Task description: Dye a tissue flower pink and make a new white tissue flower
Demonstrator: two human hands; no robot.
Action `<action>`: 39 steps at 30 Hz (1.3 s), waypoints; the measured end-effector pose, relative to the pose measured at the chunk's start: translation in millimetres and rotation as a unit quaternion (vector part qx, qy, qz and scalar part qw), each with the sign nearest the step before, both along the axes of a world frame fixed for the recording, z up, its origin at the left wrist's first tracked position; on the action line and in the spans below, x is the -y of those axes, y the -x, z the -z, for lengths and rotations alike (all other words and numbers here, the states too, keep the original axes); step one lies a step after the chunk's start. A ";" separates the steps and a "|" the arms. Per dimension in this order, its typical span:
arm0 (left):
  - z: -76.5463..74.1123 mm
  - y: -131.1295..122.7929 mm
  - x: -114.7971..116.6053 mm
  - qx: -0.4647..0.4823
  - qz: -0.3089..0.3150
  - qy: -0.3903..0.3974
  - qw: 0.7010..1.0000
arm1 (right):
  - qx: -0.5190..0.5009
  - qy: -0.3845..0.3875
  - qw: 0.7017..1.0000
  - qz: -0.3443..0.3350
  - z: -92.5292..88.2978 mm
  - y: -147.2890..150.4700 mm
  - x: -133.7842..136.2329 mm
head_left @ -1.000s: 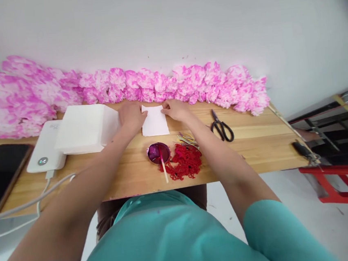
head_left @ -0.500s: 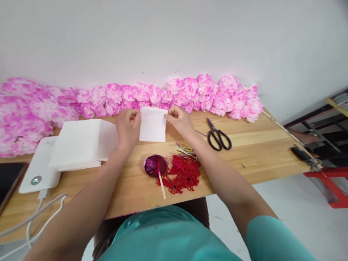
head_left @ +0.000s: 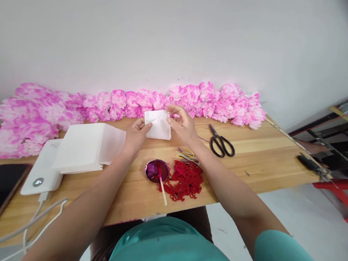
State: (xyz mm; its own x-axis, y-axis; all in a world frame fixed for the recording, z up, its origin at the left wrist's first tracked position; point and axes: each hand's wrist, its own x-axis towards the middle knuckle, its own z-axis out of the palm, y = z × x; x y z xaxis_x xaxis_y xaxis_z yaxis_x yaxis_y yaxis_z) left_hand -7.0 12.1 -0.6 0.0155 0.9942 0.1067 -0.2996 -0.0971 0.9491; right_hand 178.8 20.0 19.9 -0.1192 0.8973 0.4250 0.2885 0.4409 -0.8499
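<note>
Left hand (head_left: 136, 135), right hand (head_left: 183, 123) pinch white paper (head_left: 158, 124) above table (head_left: 256, 151)

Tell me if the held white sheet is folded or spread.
Partly folded, it seems: the white sheet, pinched between left hand and right hand, shows a doubled-over top edge.

Plain white wall (head_left: 183, 31), wooden table (head_left: 257, 167), pale floor (head_left: 309, 224)

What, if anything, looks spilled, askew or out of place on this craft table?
Nothing looks spilled or damaged. The left hand and right hand pinch a white sheet. Only the stick leans askew out of the dye dish, and the paper stack overlaps the white charger.
</note>
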 end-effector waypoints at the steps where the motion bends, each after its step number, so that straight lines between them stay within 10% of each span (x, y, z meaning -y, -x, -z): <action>1: -0.1 0.1 -0.3 0.004 0.001 0.000 1.000 | -0.008 0.005 1.000 0.009 1.6 -2.5 -3.9; 7: -5.2 -2.9 3.0 -0.008 0.020 -0.023 0.999 | -0.131 0.120 0.983 -0.046 9.2 -3.7 -13.5; 16: -24.6 7.2 -3.3 -0.177 -0.026 -0.085 0.980 | -0.087 0.038 0.996 0.000 4.5 -3.4 -8.2; 25: -100.0 12.8 -34.4 -0.509 -0.151 -0.252 0.809 | 0.046 -0.098 0.992 0.058 -55.7 -4.4 -52.2; 34: -16.0 36.2 13.2 -0.684 0.038 -0.326 0.651 | 0.295 -0.072 0.949 -0.082 11.8 -21.3 10.6; 39: -7.2 37.2 27.3 -0.711 0.082 -0.289 0.636 | 0.346 -0.046 0.931 -0.110 19.0 -22.3 19.1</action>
State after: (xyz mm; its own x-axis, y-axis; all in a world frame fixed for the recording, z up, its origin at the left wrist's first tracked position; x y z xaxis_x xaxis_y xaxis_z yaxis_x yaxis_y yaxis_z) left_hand -44.2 -15.2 6.6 0.6034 0.7679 0.2149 0.7704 -0.6310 0.0918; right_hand 201.1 0.9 0.9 -0.5701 0.7821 0.2517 0.6464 0.6161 -0.4501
